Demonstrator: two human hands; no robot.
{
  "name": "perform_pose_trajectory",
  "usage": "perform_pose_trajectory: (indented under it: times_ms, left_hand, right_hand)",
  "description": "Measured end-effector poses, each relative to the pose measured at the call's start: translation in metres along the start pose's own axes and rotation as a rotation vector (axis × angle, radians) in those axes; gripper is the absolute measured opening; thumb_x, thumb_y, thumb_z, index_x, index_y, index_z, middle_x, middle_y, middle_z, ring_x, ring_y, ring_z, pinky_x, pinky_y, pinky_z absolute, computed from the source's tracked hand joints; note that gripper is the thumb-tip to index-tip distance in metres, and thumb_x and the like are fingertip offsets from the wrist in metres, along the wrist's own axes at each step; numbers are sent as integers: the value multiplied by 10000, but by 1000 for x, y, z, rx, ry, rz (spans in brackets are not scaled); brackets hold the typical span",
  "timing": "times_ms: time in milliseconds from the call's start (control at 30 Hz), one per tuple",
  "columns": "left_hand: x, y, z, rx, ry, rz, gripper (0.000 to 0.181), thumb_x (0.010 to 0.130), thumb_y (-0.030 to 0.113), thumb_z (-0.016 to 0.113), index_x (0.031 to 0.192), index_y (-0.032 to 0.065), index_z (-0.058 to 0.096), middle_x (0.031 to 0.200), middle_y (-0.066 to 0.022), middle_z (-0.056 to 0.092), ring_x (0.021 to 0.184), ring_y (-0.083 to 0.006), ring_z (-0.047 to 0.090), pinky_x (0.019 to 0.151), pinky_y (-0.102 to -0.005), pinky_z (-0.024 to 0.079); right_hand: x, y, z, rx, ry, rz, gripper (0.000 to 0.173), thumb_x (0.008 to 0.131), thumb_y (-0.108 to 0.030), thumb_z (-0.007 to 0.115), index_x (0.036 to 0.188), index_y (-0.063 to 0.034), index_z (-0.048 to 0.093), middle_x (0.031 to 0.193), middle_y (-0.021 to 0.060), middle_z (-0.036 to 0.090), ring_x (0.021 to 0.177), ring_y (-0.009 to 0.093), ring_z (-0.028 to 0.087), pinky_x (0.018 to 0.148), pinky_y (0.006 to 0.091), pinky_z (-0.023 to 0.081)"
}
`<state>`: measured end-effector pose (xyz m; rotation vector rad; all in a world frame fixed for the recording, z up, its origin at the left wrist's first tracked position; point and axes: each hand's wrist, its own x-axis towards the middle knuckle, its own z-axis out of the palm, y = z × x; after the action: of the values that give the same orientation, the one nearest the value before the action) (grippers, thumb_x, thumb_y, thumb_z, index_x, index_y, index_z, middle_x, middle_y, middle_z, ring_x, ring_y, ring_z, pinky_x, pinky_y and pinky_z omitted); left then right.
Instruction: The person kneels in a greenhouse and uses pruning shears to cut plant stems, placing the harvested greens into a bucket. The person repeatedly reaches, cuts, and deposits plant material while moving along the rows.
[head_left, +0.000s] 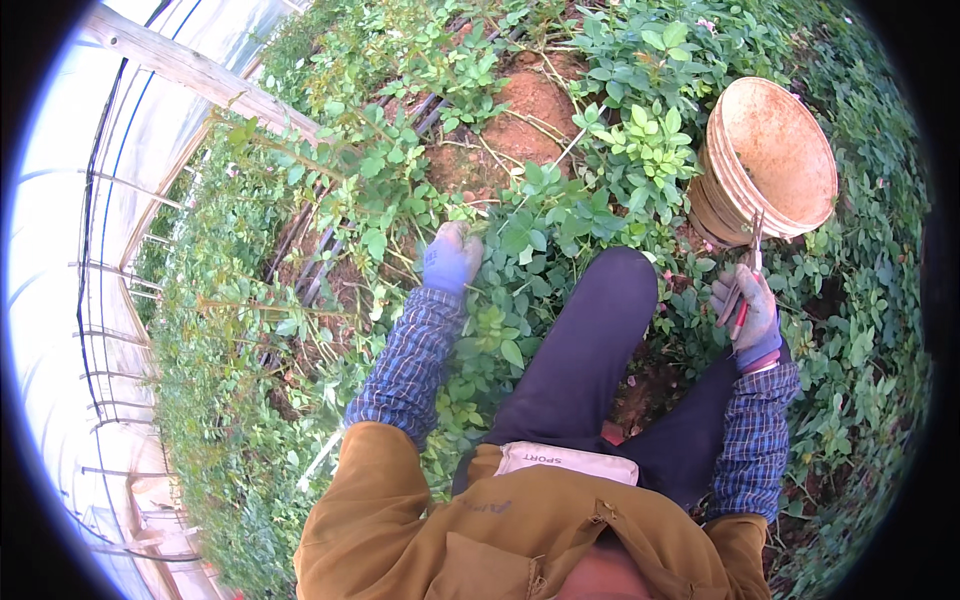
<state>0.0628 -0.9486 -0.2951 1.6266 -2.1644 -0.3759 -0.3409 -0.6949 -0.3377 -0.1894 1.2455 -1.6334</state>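
Observation:
My left hand (452, 259), in a soiled blue-and-grey work glove, is curled among the rose leaves at the edge of the planted bed. Some greenery shows at its fingertips, but whether the fingers hold it is unclear. In my right hand (750, 311), gloved the same way, are pruning shears (741, 319) with red handles. Their metal blades point away from me, just in front of the bucket's near rim. The pale plastic bucket (784, 157) is soil-stained inside and stands among leaves beyond my right hand. Leafy rose bushes (555, 217) grow between my left hand and my knee.
Reddish bare soil (532, 105) shows between the plants ahead. Dark irrigation pipes (319, 262) run along the bed left of my hand. A wooden post (202, 75) slants across the upper left, near the plastic greenhouse wall (52, 247). Dense foliage (862, 360) lies to the right.

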Motion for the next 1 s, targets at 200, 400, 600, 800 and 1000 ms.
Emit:
perform_pose_trajectory:
  times_ms: [200, 400, 600, 800, 1000]
  left_hand:
    - [31, -7, -10, -583, 130, -225, 289, 897, -41, 485, 1156, 50, 576, 866, -26, 643, 719, -77, 570, 644, -247, 475]
    - [89, 11, 24, -643, 160, -89, 243, 945, 56, 574, 1188, 41, 580, 793, 3, 586, 677, -86, 547, 604, -256, 468]
    - [124, 57, 41, -451, 129, -92, 229, 942, 135, 633, 1116, -12, 616, 796, -13, 625, 672, -86, 552, 605, -261, 464]
    - [155, 31, 60, -561, 77, -104, 215, 916, 136, 661, 1085, 9, 621, 833, -38, 645, 727, -113, 597, 644, -270, 484]
    - [158, 84, 56, -394, 55, 48, 363, 919, 253, 699, 1157, -13, 633, 910, -87, 701, 813, -140, 631, 756, -312, 514]
  right_hand:
    - [0, 0, -7, 5, 10, 4, 358, 939, -344, 683, 1162, -102, 544, 1057, 90, 633, 904, 211, 659, 773, 363, 581]
    - [-8, -3, 6, 46, 22, -5, 326, 936, -296, 689, 1138, -86, 543, 969, 50, 617, 801, 169, 632, 693, 331, 560]
    - [-18, -11, -1, 78, 40, -46, 377, 925, -286, 702, 1159, -56, 518, 1010, 77, 601, 830, 185, 621, 718, 340, 556]
    - [-20, -11, 1, 96, 69, -40, 411, 924, -309, 707, 1179, -46, 520, 1027, 88, 612, 867, 196, 638, 782, 361, 574]
    - [-23, -14, 7, 78, 84, -50, 452, 939, -321, 680, 1237, -28, 509, 1061, 115, 633, 915, 218, 663, 804, 368, 587]
